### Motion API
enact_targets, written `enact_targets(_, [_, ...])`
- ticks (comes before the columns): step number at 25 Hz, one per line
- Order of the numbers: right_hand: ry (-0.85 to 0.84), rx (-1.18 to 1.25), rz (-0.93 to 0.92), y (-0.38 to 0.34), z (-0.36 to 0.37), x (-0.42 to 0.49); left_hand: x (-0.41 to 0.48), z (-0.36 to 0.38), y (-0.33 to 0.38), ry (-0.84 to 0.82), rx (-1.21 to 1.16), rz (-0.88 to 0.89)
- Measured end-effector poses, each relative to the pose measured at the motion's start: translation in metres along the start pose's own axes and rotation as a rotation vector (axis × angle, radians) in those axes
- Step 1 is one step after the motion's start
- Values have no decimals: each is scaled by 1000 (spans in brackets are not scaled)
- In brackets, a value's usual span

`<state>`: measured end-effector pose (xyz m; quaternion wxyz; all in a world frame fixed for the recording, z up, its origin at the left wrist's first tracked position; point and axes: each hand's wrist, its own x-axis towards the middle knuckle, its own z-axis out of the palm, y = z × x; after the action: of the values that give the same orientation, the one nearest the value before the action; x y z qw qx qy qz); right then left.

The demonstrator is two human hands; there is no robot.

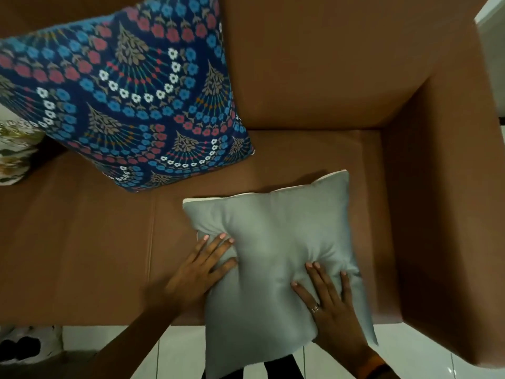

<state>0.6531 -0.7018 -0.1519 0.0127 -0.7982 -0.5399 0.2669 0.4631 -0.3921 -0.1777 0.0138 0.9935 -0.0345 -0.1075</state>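
Note:
A plain grey cushion point(276, 242) lies on the seat of a brown sofa point(82, 242), its near end hanging over the front edge. My left hand point(199, 266) presses its left side with straight fingers, denting the fabric. My right hand point(325, 302), with a ring on one finger, lies flat on the cushion's lower right part, fingers spread and pushing in. A large blue cushion with a flower pattern point(128, 91) leans against the sofa back at the upper left.
The sofa's right armrest point(448, 214) rises close to the grey cushion. A pale patterned cushion point(13, 149) shows at the far left edge. White floor tiles point(180, 351) lie below the sofa front, with a dark object point(24, 346) at the lower left.

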Motion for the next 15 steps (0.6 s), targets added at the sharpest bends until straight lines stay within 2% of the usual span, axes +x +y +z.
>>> enact_targets(4, [181,119,-62,7,-15,-1,16,-17,-1,113,-53,15])
enact_targets(6, [224,251,-54,13,-51,-2,20,-44,-8,160,-170,-5])
enact_targets(9, [233,391,63,22,-134,0,27,-100,-15,190,-428,-46])
enact_targets(10, [253,415,99,27,-168,0,45,-123,-18,69,-535,-126])
enact_targets(12, [293,467,184,43,-233,3,83,-168,-25,-265,-581,-356])
enact_targets(13, [307,477,223,51,-265,8,90,-189,-35,-446,-613,-524])
enact_targets(14, [331,477,245,59,-293,14,104,-204,-38,-530,-780,-710])
enact_targets(15, [373,472,238,69,-317,24,116,-215,-36,-433,-890,-865])
